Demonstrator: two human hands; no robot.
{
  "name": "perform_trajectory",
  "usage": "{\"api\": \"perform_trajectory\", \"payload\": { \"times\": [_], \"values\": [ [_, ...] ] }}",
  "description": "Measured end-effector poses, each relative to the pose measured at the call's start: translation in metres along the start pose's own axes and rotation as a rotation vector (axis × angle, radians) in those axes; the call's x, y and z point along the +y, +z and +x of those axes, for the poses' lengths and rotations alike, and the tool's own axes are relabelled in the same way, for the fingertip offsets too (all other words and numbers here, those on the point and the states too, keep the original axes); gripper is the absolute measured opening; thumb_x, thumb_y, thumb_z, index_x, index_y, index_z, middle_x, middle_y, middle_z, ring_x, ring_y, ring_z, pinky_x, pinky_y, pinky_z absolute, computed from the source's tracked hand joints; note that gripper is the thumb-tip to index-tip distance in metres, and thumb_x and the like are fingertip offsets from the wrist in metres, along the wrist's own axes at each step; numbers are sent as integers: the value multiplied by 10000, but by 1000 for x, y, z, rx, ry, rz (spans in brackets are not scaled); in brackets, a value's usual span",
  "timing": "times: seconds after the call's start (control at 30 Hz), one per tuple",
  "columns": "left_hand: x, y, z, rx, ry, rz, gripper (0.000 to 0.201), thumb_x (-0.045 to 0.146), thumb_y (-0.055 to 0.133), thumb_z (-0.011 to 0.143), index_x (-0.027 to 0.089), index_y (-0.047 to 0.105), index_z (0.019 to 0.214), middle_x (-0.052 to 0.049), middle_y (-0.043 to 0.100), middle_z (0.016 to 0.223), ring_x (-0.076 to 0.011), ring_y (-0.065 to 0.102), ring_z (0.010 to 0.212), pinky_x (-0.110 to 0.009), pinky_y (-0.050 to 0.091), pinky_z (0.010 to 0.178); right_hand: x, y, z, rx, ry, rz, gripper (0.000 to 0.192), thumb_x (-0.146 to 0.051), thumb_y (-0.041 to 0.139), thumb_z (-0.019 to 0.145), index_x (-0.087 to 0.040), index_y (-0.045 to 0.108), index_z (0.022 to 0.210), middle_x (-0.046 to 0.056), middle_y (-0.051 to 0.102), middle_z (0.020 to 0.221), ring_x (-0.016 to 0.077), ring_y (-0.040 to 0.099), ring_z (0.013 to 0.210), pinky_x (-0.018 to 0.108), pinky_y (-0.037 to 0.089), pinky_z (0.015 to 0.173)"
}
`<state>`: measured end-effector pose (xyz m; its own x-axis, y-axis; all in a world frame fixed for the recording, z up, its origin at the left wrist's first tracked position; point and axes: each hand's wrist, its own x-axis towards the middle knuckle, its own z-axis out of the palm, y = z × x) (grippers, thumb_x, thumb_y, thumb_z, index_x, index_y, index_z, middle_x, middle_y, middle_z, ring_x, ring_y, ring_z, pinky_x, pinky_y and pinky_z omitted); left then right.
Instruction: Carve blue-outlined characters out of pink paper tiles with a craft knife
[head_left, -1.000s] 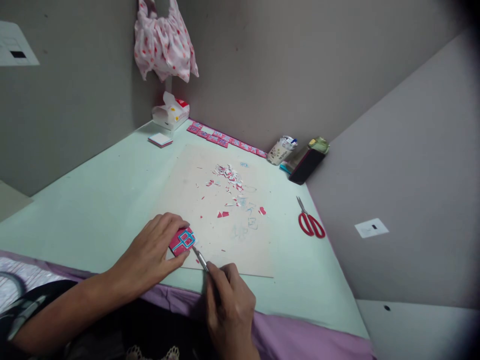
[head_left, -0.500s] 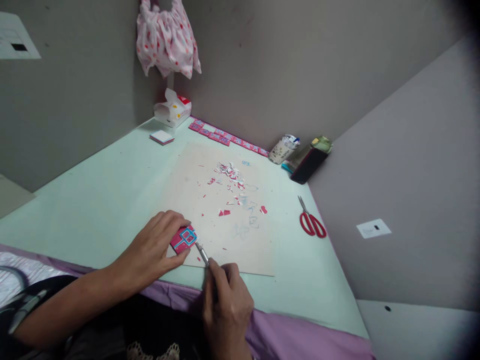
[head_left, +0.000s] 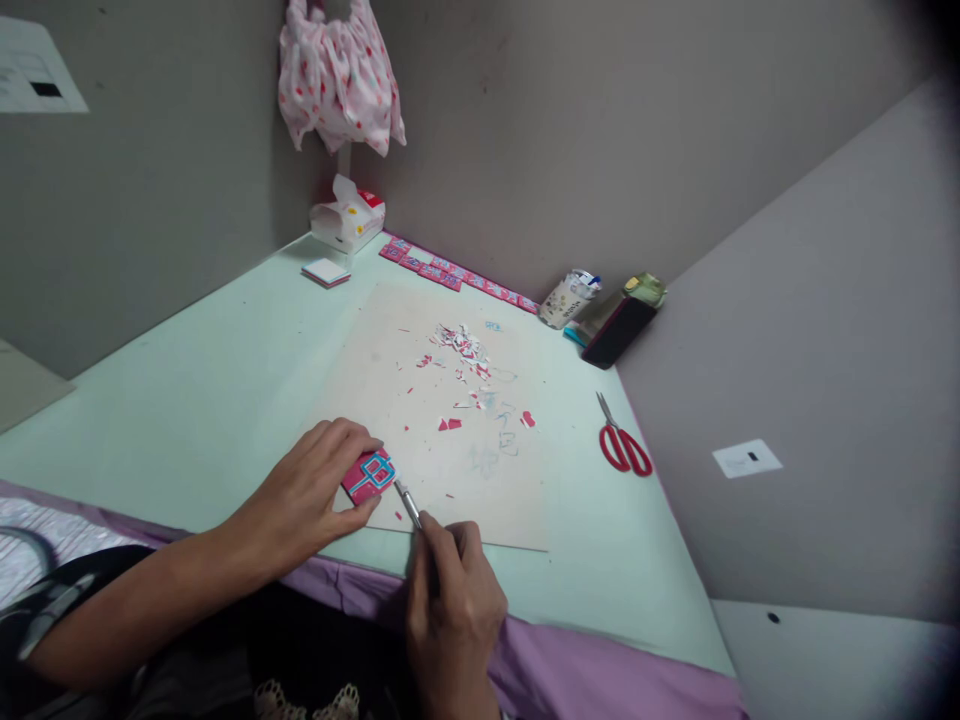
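Left hand: the left hand [head_left: 311, 490] is laid flat on the near part of the table, fingers spread and curled over a small pink card; the card is pinned down under the fingertips rather than lifted.
Pink card: the pink card [head_left: 368, 475], marked with a light blue outline, is seen lying on the near left corner of the cutting board, partly covered by the left hand.
Right hand: the right hand [head_left: 454, 600] is closed in a pen-like grip around a thin craft knife, just near of the board's front edge.
Craft knife: the craft knife [head_left: 409, 507] is held slanted, its metal tip pointed far and left and placed just beside the right edge of the pink card; whether the tip touches the card cannot be told.
Cutting board: a pale beige cutting board [head_left: 450, 500] is spread in the middle of the table.
Scraps: small pink and white paper scraps [head_left: 461, 350] are scattered over the far half of the board.
Table: a pale green table [head_left: 195, 400] is set into a corner of grey walls, with a purple cloth along its near edge.
Scissors: red-handled scissors [head_left: 622, 445] are seen lying on the table to the right of the board, well apart from both hands.
Far edge: a row of pink cards [head_left: 450, 275] is lined along the far wall, with a paper cup [head_left: 566, 298] to its right.
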<state>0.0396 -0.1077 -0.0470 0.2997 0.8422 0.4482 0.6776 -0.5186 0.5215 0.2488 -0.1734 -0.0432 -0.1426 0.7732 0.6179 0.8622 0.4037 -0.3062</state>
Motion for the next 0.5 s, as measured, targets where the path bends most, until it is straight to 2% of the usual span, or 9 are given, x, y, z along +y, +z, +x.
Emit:
{"api": "perform_trajectory", "payload": {
  "times": [0.17, 0.5],
  "values": [
    [0, -1, 1, -2, 14, -6, 305, 311, 579, 989, 216, 571, 1279, -76, 626, 1172, -266, 600, 1078, -414, 478, 955, 1, 2, -2, 0, 82, 66, 218, -192, 509, 1093, -199, 702, 1193, 22, 602, 814, 159, 602, 624, 265, 427, 569],
    [1, -3, -1, -17, -10, -3, 327, 334, 575, 999, 219, 558, 1305, -79, 624, 1199, -270, 604, 1105, -417, 481, 975, -1, -1, 7, -14, 70, 2, 227, -185, 494, 1091, -197, 709, 1160, 26, 622, 804, 166, 625, 627, 271, 440, 579]
  ]
}}
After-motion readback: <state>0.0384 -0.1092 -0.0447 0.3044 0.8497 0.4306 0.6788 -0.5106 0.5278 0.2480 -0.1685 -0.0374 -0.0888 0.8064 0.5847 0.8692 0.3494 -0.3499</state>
